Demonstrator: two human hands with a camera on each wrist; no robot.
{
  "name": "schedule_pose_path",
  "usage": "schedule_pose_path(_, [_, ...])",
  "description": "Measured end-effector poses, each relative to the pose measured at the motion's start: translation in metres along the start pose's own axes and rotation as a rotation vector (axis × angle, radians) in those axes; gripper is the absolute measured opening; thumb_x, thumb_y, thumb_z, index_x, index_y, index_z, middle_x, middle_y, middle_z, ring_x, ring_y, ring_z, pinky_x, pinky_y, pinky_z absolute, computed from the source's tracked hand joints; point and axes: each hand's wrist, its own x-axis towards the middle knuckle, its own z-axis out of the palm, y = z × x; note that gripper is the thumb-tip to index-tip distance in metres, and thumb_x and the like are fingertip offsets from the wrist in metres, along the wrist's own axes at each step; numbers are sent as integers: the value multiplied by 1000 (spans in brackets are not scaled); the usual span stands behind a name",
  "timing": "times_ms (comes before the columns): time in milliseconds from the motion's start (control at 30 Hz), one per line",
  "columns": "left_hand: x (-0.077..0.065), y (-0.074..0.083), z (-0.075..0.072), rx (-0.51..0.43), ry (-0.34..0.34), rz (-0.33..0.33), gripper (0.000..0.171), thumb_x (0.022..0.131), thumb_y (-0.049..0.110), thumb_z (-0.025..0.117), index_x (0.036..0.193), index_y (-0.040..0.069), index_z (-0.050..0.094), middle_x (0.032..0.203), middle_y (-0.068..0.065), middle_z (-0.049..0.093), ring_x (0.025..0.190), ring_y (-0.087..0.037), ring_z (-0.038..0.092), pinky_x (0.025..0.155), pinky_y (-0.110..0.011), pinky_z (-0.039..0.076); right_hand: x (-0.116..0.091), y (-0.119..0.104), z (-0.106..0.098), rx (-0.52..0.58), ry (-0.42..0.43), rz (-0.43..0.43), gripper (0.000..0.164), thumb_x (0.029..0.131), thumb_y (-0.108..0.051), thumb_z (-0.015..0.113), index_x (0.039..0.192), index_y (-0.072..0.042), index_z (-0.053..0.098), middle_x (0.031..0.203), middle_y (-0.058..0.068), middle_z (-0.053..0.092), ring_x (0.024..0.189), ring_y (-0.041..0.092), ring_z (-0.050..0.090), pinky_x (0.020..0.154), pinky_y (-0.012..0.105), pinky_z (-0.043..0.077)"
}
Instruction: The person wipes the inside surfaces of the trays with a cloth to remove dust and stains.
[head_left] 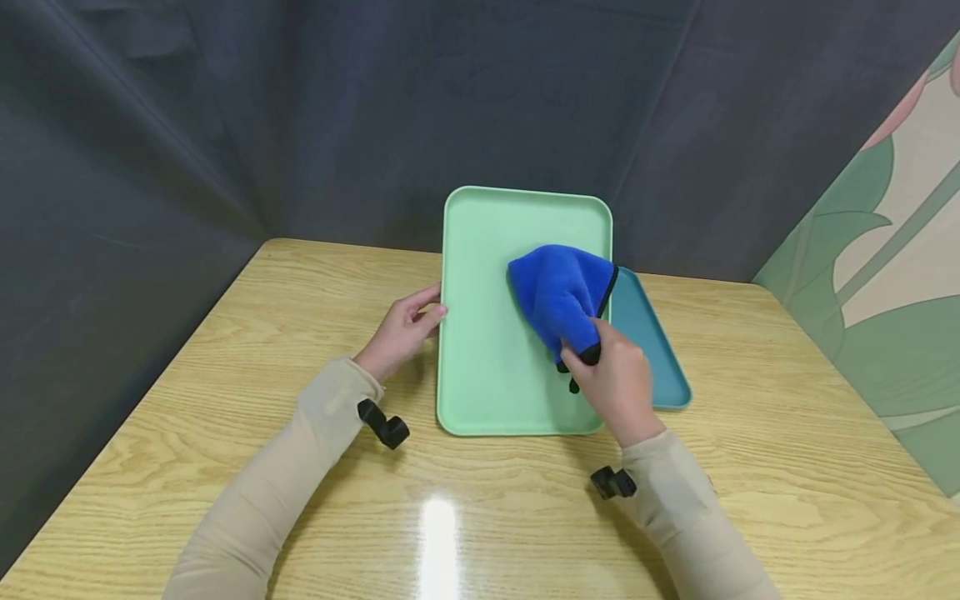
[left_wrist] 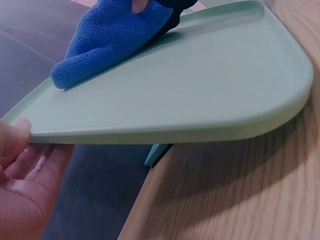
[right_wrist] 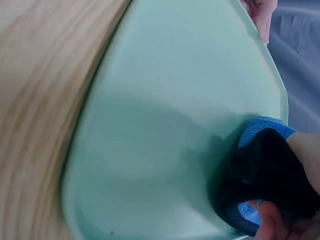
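Observation:
A light green tray (head_left: pixel 487 350) is tilted up, its near end low at the table and its far end raised. My left hand (head_left: pixel 402 330) grips its left rim, thumb on top and fingers underneath, as the left wrist view shows. A blue cloth (head_left: pixel 558 287) with black edging lies bunched against the tray's inner face, right of its middle. My right hand (head_left: pixel 617 375) holds the cloth by its black-edged end. In the right wrist view, the dark edging (right_wrist: pixel 270 175) folds between thumb and fingers.
A teal tray (head_left: pixel 660 350) lies on the wooden table (head_left: pixel 337 517), partly hidden behind the green one. A dark curtain (head_left: pixel 450 100) hangs beyond the table's far edge. A wall with leaf patterns (head_left: pixel 900 275) stands at the right.

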Motion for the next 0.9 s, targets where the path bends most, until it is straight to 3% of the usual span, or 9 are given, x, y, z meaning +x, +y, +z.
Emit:
schedule_pose_path(233, [-1, 1, 1, 9, 7, -1, 45, 99, 7, 42, 143, 7, 36, 135, -17, 47, 107, -16, 56, 101, -40, 48, -1, -1, 3, -12, -8, -17, 32, 81, -22, 69, 100, 1, 62, 79, 19, 66, 67, 34, 62, 55, 46, 48])
schedule_pose_path(533, [0, -1, 1, 13, 34, 11, 45, 99, 9, 43, 143, 10, 37, 132, -17, 48, 98, -8, 57, 99, -38, 50, 0, -20, 15, 11, -51, -64, 26, 82, -22, 69, 94, -1, 60, 76, 14, 64, 63, 27, 59, 51, 40, 45])
schedule_pose_path(900, [3, -4, 5, -4, 75, 17, 45, 98, 6, 44, 143, 9, 37, 133, -18, 50, 97, -7, 58, 100, -43, 49, -2, -47, 30, 55, -119, -126, 28, 81, -23, 72, 96, -3, 60, 80, 11, 65, 68, 24, 61, 57, 40, 50])
